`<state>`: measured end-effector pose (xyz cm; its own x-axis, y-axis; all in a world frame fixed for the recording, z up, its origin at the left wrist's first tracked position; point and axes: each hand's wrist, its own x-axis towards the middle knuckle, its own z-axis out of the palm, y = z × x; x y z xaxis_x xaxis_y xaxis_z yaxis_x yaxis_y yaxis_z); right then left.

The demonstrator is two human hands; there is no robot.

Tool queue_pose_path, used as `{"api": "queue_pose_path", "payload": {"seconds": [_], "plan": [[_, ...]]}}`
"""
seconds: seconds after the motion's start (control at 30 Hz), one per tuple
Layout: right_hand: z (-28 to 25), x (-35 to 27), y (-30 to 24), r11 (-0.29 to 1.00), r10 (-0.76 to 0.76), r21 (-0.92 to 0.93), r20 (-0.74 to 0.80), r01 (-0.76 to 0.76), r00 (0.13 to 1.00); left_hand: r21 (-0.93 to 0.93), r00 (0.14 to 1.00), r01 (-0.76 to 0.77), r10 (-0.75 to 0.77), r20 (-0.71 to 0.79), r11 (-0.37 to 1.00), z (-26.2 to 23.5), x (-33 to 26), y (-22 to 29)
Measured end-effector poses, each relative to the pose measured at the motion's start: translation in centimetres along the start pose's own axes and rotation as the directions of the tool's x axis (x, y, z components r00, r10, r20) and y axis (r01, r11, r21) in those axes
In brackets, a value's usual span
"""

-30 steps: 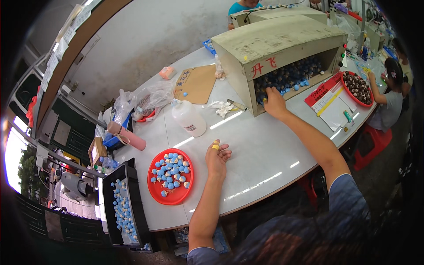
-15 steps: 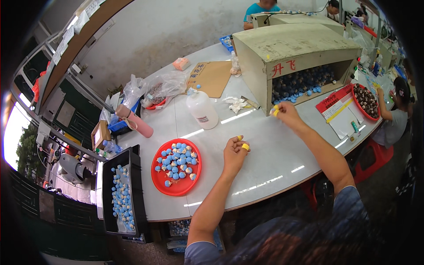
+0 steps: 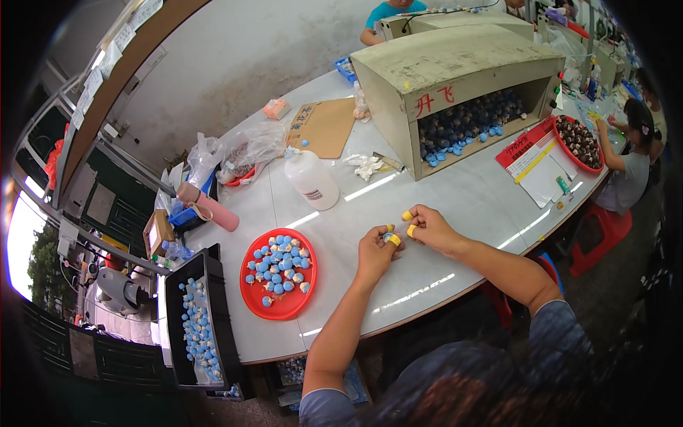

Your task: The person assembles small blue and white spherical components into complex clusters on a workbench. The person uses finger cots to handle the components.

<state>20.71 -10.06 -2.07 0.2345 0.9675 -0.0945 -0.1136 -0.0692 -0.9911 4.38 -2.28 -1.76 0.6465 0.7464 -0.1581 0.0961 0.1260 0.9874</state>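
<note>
Over the near middle of the table, my left hand (image 3: 374, 257) and my right hand (image 3: 435, 232) are close together, with yellow wraps on some fingers. The left fingers are closed on a small blue piece (image 3: 388, 235), mostly hidden by them. On my right hand the thumb and forefinger point toward the left hand, a little apart, and nothing shows between them. Left of my hands lies a round red tray (image 3: 250, 299) holding many small blue-and-cream balls (image 3: 277, 270). Beyond the hands stands a translucent white bottle (image 3: 311, 181).
A beige metal box (image 3: 455, 64) with an open front holds many dark blue pieces (image 3: 462, 128). A black bin (image 3: 226, 320) of blue balls stands at the left edge. A pink flask (image 3: 217, 212), cardboard (image 3: 324, 128) and a red tray of brown pieces (image 3: 580, 142) are around. Other people sit beyond.
My right hand has come back from the front of the beige box to beside my left hand. The view has shifted slightly.
</note>
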Motion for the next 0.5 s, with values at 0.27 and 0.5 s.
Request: {"api": "queue_pose_path", "payload": {"seconds": [0.27,0.5], "plan": [[-1.3,-3.7,-0.3,0.923,-0.291,-0.294,-0.107,0.25,0.951,-0.231,0.996,0.093,-0.088,0.035,0.968,-1.5,0.8,-0.8],[-10.2,-12.3,2.3,0.77,-0.629,-0.576,-0.611,0.276,0.481,-0.295,0.989,0.143,-0.125,0.081,0.945,-1.9,0.0,0.8]]}}
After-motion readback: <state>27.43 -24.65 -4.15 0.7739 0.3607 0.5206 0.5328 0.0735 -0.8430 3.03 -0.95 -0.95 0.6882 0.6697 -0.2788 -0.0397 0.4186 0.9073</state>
